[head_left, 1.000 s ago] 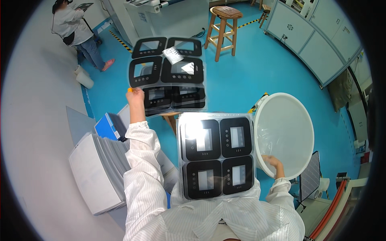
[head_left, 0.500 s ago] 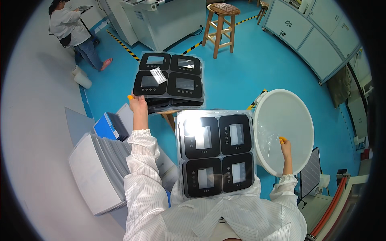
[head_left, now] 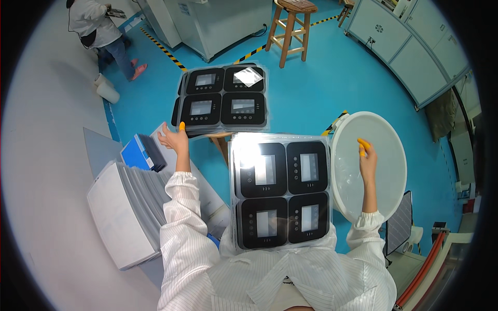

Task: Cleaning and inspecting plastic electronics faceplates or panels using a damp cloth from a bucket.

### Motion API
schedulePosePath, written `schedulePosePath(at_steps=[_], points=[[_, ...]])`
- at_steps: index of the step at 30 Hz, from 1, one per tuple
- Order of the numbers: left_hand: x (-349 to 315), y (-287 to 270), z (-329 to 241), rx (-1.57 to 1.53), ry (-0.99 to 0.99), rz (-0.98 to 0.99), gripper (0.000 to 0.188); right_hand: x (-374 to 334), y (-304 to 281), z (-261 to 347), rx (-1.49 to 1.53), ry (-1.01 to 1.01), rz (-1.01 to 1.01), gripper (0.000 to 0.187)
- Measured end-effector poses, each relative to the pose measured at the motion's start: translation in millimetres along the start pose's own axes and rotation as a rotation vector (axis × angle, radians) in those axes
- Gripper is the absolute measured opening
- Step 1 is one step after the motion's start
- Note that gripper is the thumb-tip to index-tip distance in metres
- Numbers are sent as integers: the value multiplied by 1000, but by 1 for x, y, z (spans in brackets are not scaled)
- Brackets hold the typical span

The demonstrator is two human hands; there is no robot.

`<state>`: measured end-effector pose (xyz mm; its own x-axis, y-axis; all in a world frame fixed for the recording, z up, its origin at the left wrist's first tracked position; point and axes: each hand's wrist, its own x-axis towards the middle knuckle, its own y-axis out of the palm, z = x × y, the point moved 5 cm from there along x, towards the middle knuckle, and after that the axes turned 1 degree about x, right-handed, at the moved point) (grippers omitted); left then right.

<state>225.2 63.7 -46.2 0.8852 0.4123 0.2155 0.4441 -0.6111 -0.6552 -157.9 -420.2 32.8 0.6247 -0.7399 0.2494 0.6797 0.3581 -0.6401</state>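
On my lap lies a stack of clear-edged sheets [head_left: 284,194], the top one bearing several black panels with clear windows. Beyond it, a second pile of similar black-panelled sheets [head_left: 222,110] rests on a wooden stool [head_left: 222,139], its layers slightly askew. A small white label-like piece [head_left: 248,77] lies on the pile's far right panel. Beside that pile's near left corner is my left hand [head_left: 177,141], fingers spread and holding nothing. My right hand [head_left: 368,159] hovers over a round white bin [head_left: 403,166], fingers apart, with crinkled clear film below. Orange finger covers show on both hands.
To my left stand a thick row of grey-white sheets [head_left: 122,215] and a blue box [head_left: 139,154] against the wall. Another wooden stool [head_left: 290,31] stands ahead, near a large machine cabinet [head_left: 223,28]. A person [head_left: 106,36] stands at the far left.
My left hand has come off the far pile's edge and opened. The pile's top sheet and white piece sit farther right. My right hand has moved up over the bin, its fingers loosened.
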Motion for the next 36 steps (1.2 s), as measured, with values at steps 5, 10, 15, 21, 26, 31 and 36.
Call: schedulePosePath(at_steps=[5,10,15,21,26,31,36], points=[[-6,-9,-17,30,140,-88,54,-2,45,96,114,-288,127,22],[-53,-33,-72,-312,462,181,37,-32,98,159,184,-332,410,22],[-123,-58,-95,-402,612,495,37,-60,152,204,103,-714,591,31],[-163,-79,-106,-299,683,534,40,-64,191,223,11,-734,592,43],[-170,-73,-98,-283,646,555,42,-71,216,223,10,-745,610,43],[-173,-72,-98,-318,573,565,44,-59,221,223,177,-631,628,34],[-173,-80,-104,-398,626,574,32,-58,202,240,213,-700,572,28]])
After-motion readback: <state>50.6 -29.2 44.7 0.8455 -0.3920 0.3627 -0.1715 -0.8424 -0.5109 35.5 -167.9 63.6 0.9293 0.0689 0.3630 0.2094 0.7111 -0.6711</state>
